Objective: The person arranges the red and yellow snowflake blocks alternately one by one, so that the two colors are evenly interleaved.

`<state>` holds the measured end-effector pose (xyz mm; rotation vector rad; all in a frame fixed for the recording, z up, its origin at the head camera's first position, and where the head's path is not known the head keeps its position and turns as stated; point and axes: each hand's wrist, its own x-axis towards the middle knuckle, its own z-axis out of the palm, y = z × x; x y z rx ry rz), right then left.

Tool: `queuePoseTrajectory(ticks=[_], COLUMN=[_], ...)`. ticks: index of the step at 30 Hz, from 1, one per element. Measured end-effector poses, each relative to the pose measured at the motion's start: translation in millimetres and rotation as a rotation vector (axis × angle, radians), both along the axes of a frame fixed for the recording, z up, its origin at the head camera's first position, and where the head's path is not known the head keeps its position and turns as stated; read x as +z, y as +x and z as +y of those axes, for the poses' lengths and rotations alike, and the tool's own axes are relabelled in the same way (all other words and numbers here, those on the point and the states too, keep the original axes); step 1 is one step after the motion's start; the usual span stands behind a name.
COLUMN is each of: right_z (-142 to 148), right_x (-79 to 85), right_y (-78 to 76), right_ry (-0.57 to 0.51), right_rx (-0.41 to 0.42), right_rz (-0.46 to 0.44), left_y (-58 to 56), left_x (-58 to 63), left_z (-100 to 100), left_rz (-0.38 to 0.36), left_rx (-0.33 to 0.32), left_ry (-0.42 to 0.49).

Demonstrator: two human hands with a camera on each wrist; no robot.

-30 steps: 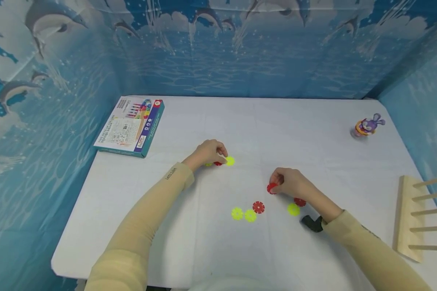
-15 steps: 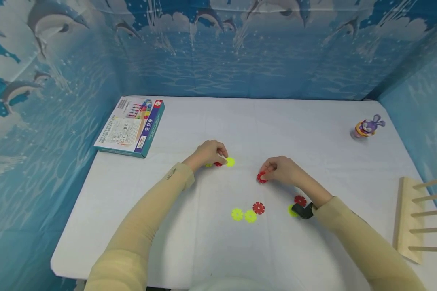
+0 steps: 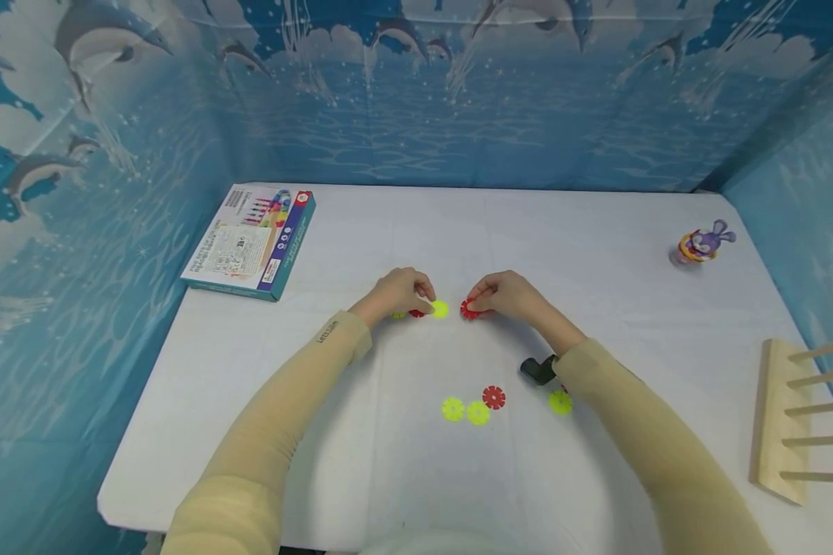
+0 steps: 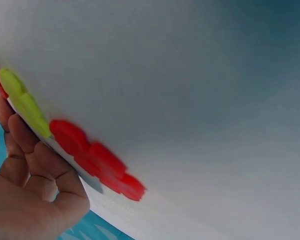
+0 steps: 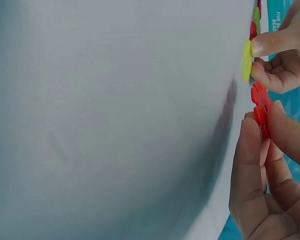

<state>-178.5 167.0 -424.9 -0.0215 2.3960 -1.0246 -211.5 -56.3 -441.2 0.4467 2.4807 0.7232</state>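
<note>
The teal box [image 5: 277, 20] reads "FIVE" and "BEAD"; the left sleeve [image 3: 281, 408] lettering [image 3: 327, 331] blurs.

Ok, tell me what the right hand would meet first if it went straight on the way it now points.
Leading with its red disc, the right hand would probably meet the yellow disc held by the left hand; their exact heights are unclear.

Blue dolphin-print sheeting [image 3: 416, 142] hangs behind and on both sides of a white table [image 3: 361, 239].
</note>
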Motion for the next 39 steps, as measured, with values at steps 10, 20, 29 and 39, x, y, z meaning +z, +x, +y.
queuePoseTrajectory(ticks=[10,20,29,39], right_z=[-14.9,-21.7,-25.9,-26.4], right_x=[-5.6,-7.7,-9.0,-9.7], right_y=[-10.9,-10.7,-9.2,-8.8], right_ry=[0.057,0.117,0.138,0.145], right_rx=[0.039,0.066,0.071,0.082], right_rz=[0.027,0.090,0.141,0.153], left_y=[0.7,-0.2,0.6,1.7], left_x=[-0.5,-1.6,0.9,2.2], left_z=[2.0,2.3,2.2,2.5], left_rz=[-0.007,0.020,0.023,0.022], left_rx=[0.011,-0.008,-0.016,-0.018], left_ry=[0.006,-0.026,-0.029,-0.029])
